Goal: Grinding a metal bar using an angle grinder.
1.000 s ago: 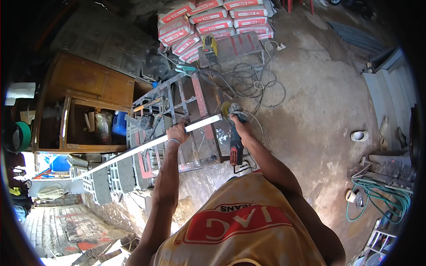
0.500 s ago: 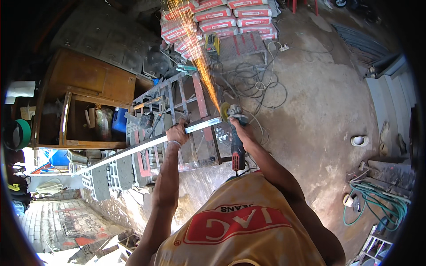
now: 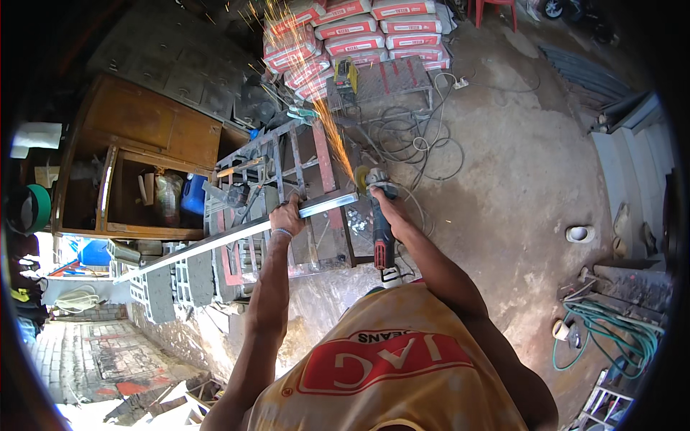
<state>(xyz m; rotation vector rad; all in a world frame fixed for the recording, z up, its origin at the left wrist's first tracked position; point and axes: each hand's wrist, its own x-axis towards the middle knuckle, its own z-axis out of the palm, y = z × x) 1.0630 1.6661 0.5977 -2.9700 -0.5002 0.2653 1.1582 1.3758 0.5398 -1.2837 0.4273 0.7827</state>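
Both hands are working at the middle of the view: the left hand (image 3: 286, 215) is wrapping closed around a long pale metal bar (image 3: 237, 233), pinning it down onto a red and grey steel frame (image 3: 302, 201), while the right hand (image 3: 382, 205) is gripping shut on the body of an angle grinder (image 3: 377, 215) whose disc is meeting the bar's end just at 3 o'clock from the left hand. Sparks (image 3: 316, 93) are streaming off the disc toward 11 o'clock, over the frame and up to a stack of red and white sacks (image 3: 345, 36), so the cut looks to be under way rather than finished; the bar's end is showing no loose piece yet, though how deep the disc is sitting cannot be told. The bar is running from the disc out toward 8 o'clock, lying across grey concrete blocks (image 3: 172, 280). A wooden cabinet (image 3: 136, 165) is standing at 9 o'clock, loose cables (image 3: 410, 136) are coiling on the concrete floor (image 3: 517, 179) at 1 o'clock, and a green hose (image 3: 611, 337) is lying at 4 o'clock.
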